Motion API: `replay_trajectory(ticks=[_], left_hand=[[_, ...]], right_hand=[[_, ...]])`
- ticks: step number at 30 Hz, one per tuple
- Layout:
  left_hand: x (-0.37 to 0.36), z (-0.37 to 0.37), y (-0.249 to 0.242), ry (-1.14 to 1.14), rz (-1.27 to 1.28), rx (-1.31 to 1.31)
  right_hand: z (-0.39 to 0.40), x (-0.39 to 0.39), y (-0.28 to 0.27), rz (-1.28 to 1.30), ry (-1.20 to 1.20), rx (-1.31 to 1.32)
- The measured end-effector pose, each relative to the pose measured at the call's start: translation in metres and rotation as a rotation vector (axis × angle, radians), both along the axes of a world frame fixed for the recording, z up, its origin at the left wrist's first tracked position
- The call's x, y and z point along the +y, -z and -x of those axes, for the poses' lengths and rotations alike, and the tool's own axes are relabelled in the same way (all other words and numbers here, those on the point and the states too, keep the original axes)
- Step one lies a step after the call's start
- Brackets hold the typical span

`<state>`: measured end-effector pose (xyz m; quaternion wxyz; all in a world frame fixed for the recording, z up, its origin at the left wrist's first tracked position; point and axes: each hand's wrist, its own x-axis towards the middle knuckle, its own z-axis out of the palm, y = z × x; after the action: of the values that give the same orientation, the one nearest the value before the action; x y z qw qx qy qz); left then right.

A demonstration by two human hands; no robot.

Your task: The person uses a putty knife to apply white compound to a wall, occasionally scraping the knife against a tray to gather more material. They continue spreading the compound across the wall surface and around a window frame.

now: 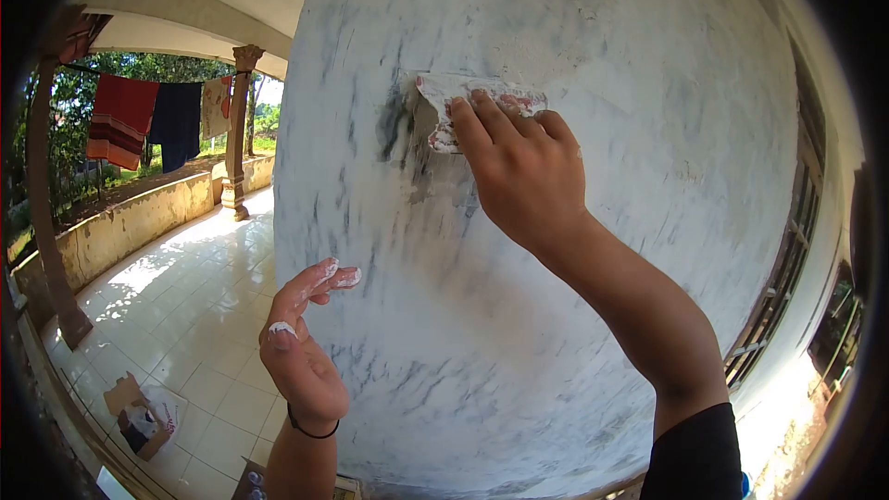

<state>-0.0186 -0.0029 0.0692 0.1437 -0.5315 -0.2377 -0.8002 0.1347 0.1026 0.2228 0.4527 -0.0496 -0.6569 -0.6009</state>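
My right hand [524, 167] presses a flat putty scraper [440, 120] against the upper middle of the wall. White paste with reddish patches coats the scraper, and my fingers lie over its face. Streaks of grey show through the white coat of the wall [639, 222], with a darker, rough patch just left of the scraper. Lower down at the left, my left hand [306, 343] is raised beside the wall's edge, its fingers bent forward and the thumb apart. It holds nothing, and white paste is smeared on its fingertips and thumb.
A tiled porch floor [208, 315] stretches away on the left, with an opened cardboard box [139, 412] on it. Cloths [176, 120] hang from a line by a pillar [238, 130]. A barred window [787, 250] is set at the right.
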Motion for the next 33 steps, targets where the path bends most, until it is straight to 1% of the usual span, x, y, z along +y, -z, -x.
replay_trajectory(ticks=[2,3,6,8,10,11,13,14,16,17,18,19,20,21,24,25,27,29,31,33], left_hand=[[0.000,-0.004,0.002,-0.005,0.005,-0.020],[0.001,-0.005,0.003,-0.007,0.004,-0.020],[-0.001,-0.008,0.005,-0.032,0.046,-0.023],[-0.004,-0.007,0.003,-0.087,0.102,0.017],[-0.013,-0.010,0.000,-0.110,0.112,0.018],[-0.017,-0.010,-0.003,-0.128,0.115,0.024],[-0.025,-0.005,-0.003,-0.154,0.098,0.025],[-0.027,-0.003,-0.002,-0.169,0.082,0.022],[-0.030,-0.002,0.000,-0.162,0.072,0.000],[-0.032,-0.003,0.001,-0.154,0.065,-0.015],[-0.034,-0.004,0.002,-0.156,0.070,-0.016],[-0.035,-0.006,0.002,-0.185,0.100,0.039],[-0.035,-0.009,0.001,-0.212,0.131,0.096],[-0.034,-0.011,0.001,-0.211,0.132,0.101],[-0.029,-0.015,0.001,-0.187,0.117,0.157],[-0.028,-0.014,0.001,-0.189,0.098,0.162],[-0.030,-0.013,0.002,-0.194,0.082,0.165],[-0.032,-0.013,0.003,-0.216,0.054,0.086],[-0.034,-0.011,0.004,-0.228,0.048,0.076],[-0.035,-0.010,0.007,-0.241,0.044,0.067]], right_hand=[[0.004,0.019,0.020,0.006,0.236,-0.002],[0.004,0.020,0.039,-0.043,0.265,-0.018],[0.006,0.023,0.098,-0.051,0.216,-0.118],[0.007,0.012,0.129,-0.019,0.212,-0.196],[0.008,-0.009,0.140,0.067,0.171,-0.238],[0.005,-0.021,0.135,0.066,0.162,-0.235],[-0.004,-0.051,0.120,0.552,0.053,-0.344],[-0.007,-0.064,0.100,0.782,0.101,-0.351],[-0.007,-0.070,0.054,1.009,0.098,-0.291],[-0.006,-0.068,0.029,1.030,0.193,-0.289],[-0.003,-0.059,0.010,1.020,0.208,-0.291],[-0.001,-0.055,-0.009,1.134,0.239,-0.277],[0.003,-0.046,-0.024,1.133,0.228,-0.233],[0.005,-0.042,-0.038,1.206,0.228,-0.168],[0.006,-0.027,-0.069,1.018,0.209,-0.012],[0.006,-0.027,-0.079,1.016,0.208,-0.015],[0.004,-0.036,-0.094,0.908,0.120,0.091],[0.000,-0.058,-0.103,0.869,0.089,0.101],[0.003,-0.065,-0.100,0.830,0.058,0.105],[0.010,-0.064,-0.083,0.490,0.063,0.108]])
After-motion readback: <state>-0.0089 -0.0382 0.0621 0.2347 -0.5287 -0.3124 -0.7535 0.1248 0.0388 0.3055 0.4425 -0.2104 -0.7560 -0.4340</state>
